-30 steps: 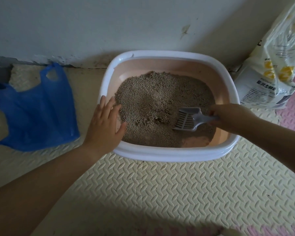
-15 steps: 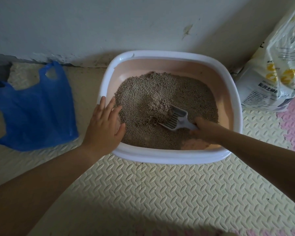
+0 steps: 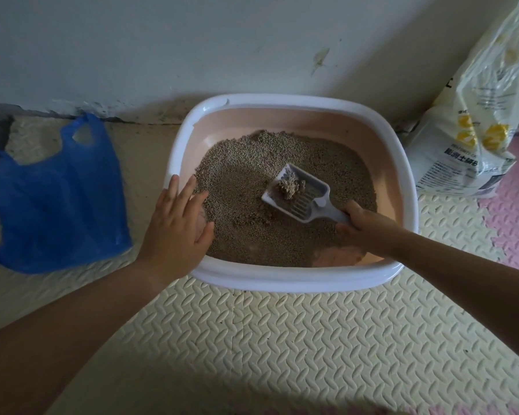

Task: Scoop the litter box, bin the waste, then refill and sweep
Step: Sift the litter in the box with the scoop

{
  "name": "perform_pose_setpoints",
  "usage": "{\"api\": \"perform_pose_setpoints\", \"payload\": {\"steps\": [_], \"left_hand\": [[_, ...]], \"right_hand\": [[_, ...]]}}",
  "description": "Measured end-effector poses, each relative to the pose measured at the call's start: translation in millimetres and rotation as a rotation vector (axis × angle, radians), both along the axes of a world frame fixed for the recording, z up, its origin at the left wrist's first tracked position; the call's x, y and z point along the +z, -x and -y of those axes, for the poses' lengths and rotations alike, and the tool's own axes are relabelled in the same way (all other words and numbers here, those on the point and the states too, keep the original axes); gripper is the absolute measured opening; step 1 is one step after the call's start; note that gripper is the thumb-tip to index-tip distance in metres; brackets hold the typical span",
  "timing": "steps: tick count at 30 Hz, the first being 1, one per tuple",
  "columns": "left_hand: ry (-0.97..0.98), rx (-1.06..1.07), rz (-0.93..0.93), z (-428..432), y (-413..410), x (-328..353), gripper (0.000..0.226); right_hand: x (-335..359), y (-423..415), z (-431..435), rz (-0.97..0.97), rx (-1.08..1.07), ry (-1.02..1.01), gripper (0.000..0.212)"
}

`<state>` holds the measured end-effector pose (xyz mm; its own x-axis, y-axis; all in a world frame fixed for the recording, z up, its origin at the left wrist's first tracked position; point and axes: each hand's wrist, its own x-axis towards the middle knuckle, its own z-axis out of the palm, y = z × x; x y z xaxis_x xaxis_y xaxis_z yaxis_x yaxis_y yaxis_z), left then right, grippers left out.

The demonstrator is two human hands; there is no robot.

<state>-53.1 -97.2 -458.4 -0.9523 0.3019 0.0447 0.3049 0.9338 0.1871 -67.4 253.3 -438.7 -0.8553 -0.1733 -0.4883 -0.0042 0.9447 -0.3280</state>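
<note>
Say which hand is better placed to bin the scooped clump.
Right. The right hand grips the scoop with the clump on it; the left hand rests flat on the litter box rim, nearer the blue bag but empty.

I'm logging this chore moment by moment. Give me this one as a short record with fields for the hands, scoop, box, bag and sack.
left hand: flat, fingers straight, resting on the box's left rim
right hand: holds the scoop's handle
scoop: over the litter, carrying a clump
box: white rim, pink inside, partly filled
bag: blue, on the mat, left of the box
sack: right of the box, by the wall
stage: scooping; clump not yet binned
</note>
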Motion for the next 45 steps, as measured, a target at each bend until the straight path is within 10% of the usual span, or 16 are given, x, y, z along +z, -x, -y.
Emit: {"api": "perform_pose_setpoints", "payload": {"steps": [28,45], "left_hand": [[0.027,-0.001,0.025,0.2,0.2,1.5,0.060],[-0.063,0.149,0.055,-2.1,24.2,4.5,0.067]], "right_hand": [[14.6,-2.1,-7.8,-0.137,0.052,0.014,0.015],[20.5,-6.3,-13.8,-0.055,0.296,-0.360,0.025]]}}
